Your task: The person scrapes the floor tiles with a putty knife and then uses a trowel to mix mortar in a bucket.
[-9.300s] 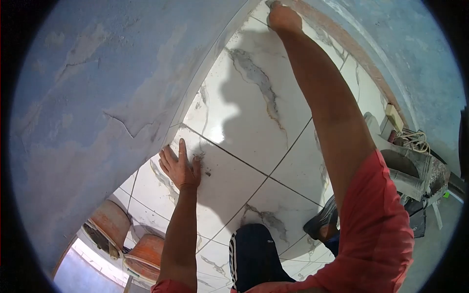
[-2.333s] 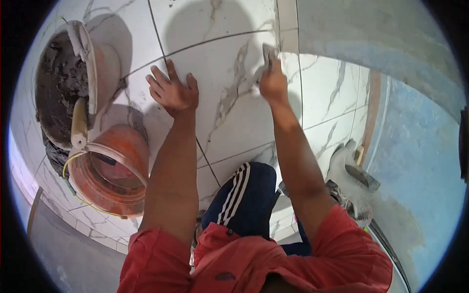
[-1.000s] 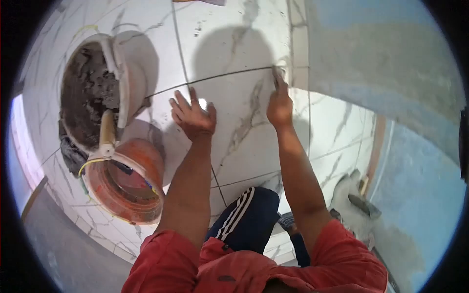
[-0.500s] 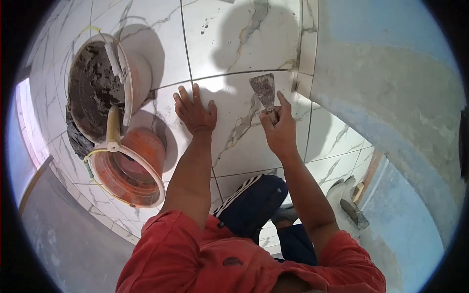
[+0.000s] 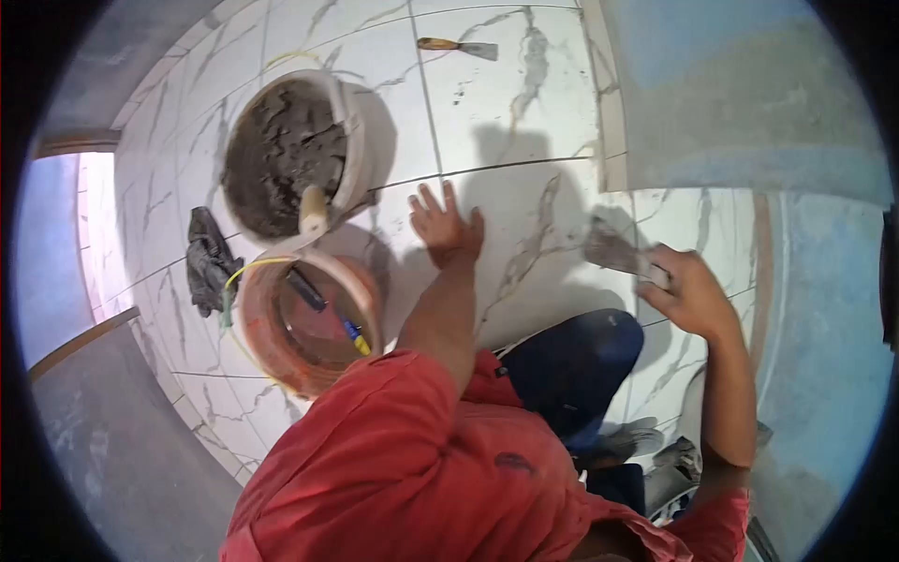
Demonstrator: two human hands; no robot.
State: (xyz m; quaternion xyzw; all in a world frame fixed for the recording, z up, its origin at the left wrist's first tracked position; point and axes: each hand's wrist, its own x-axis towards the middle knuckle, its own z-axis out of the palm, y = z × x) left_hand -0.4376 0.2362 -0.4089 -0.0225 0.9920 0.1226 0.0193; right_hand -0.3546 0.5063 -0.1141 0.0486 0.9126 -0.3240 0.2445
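Note:
My left hand (image 5: 448, 225) rests on the white marbled floor tile (image 5: 524, 215), its fingers spread, just right of the buckets. In my right hand (image 5: 684, 286) is a putty knife (image 5: 613, 251), its broad grey-crusted blade pointing left over the tiles. A bucket of grey mortar (image 5: 290, 140) stands at the upper left, with a wooden handle (image 5: 314, 208) sticking out at its rim. Below it, an orange bucket (image 5: 257, 328) holds a dark tool and a blue and yellow one.
A second putty knife (image 5: 459, 47) with a wooden handle lies on the tiles at the top. A black crumpled cloth or bag (image 5: 208, 260) lies left of the buckets. Blue and grey walls (image 5: 749, 103) bound the floor at right.
My right hand has swung the putty knife to the right and lower. The view has shifted, so the buckets and my left hand appear further right, and the second putty knife shows.

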